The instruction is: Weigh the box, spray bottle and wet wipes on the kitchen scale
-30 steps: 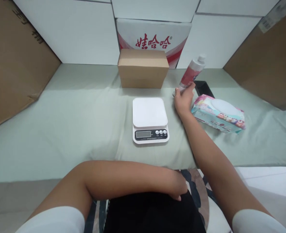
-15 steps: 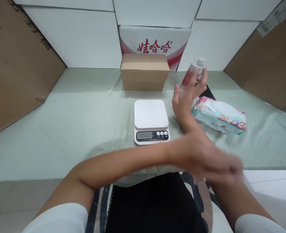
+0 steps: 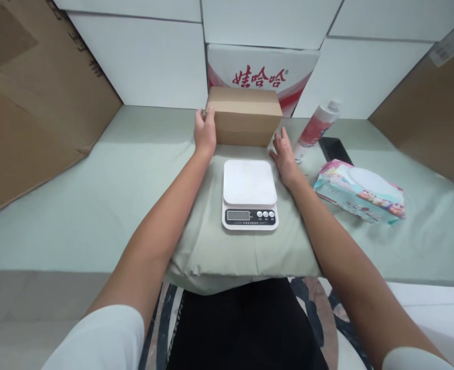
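Here's the pale green cloth [image 3: 95, 205] running right across, creased toward the front edge, and any rucking there could tug at whatever stands on it. Behind, the white carton [image 3: 261, 61] with red lettering; just in front of it sits the brown box [image 3: 246, 128], at the back of the cloth, a hand at either side. A one-sided push could well skew it, since only the left contact looks certain. Off right, the wet-wipes pack [image 3: 360, 192] lies clear of trouble. The white scale [image 3: 250, 182] sits between the forearms, so a low drag of the box toward the body might knock it. And the bottle [image 3: 315, 128], that's the one to watch: tall, just beside the right hand [image 3: 284, 154], an outward swing could topple it. Those right fingers are slightly spread, contact unclear. The left hand [image 3: 204, 136] has its fingers parted, touching the box's left edge; a shallow hold might slip.
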`<state>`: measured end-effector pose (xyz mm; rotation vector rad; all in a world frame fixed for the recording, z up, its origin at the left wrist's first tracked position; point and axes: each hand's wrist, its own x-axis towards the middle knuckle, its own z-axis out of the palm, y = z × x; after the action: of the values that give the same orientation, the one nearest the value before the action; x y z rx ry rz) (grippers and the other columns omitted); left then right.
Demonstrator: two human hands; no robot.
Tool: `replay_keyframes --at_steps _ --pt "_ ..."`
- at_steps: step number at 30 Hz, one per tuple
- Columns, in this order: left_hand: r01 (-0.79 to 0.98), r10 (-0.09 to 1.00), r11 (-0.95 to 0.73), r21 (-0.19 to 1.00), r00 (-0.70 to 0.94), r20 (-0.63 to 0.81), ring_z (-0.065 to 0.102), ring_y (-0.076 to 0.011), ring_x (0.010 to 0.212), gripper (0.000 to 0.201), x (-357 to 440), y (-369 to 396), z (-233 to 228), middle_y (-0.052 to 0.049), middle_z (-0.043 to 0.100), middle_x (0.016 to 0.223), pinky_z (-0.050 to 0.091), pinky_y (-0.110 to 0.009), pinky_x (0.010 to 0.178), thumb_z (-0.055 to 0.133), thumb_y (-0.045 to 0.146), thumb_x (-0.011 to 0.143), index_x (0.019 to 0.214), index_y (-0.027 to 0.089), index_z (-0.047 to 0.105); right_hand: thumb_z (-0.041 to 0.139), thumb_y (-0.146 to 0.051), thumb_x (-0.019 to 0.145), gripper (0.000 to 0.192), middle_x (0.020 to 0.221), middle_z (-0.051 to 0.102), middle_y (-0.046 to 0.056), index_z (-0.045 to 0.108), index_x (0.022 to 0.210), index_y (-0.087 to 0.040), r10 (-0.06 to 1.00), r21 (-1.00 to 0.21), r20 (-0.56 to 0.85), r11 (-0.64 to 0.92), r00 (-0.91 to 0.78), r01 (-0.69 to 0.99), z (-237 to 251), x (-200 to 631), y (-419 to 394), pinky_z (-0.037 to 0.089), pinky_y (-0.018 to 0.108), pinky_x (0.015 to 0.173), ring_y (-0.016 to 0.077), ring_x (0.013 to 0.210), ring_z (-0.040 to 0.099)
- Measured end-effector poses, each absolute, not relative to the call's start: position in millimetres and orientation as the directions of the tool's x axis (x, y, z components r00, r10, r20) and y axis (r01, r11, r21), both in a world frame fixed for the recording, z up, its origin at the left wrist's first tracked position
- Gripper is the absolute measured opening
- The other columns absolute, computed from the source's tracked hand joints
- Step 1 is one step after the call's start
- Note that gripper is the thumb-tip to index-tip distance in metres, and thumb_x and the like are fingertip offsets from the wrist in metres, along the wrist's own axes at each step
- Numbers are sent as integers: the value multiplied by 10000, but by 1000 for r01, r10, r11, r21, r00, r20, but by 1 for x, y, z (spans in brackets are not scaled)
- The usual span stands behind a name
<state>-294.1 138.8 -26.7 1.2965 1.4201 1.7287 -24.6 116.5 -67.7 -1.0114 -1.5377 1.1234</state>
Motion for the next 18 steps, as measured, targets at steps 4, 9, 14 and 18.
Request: replay_keyframes --at_steps 4,9,14,18 --pt "84 883 -283 956 -366 293 536 -271 1470 487 -289 143 -33 -87 696 1391 342 -433 1299 488 640 1011 1215 237 671 409 -945 816 1068 1816 121 -24 87 1691 -423 961 -979 185 198 -206 41 -63 -24 116 198 581 1353 229 1695 112" --pt "107 834 -366 925 -403 376 531 -276 1491 530 -284 136 -27 -84 690 1426 347 -421 1311 523 663 989 1240 229 695 412 -943 816 963 1798 188 -52 223 1644 -489 953 -969 232 244 -193 39 -57 -22 115 294 633 1300 287 1686 155" --pt "143 749 -521 842 -397 531 506 -218 1512 534 -289 133 10 -41 679 1436 384 -424 1304 469 664 1023 1298 252 670 528 -810 848 848 1778 177 -62 333 1604 -481 906 -918 396 394 -149 -46 -24 -29 92 326 589 1306 278 1677 182" --pt "171 679 -624 763 -364 637 546 -210 1468 533 -287 87 50 -25 695 1398 439 -431 1269 461 670 1031 1297 256 665 600 -733 864 792 1724 240 -59 364 1586 -509 857 -871 490 488 -161 -53 6 -25 55 395 579 1281 294 1658 221"
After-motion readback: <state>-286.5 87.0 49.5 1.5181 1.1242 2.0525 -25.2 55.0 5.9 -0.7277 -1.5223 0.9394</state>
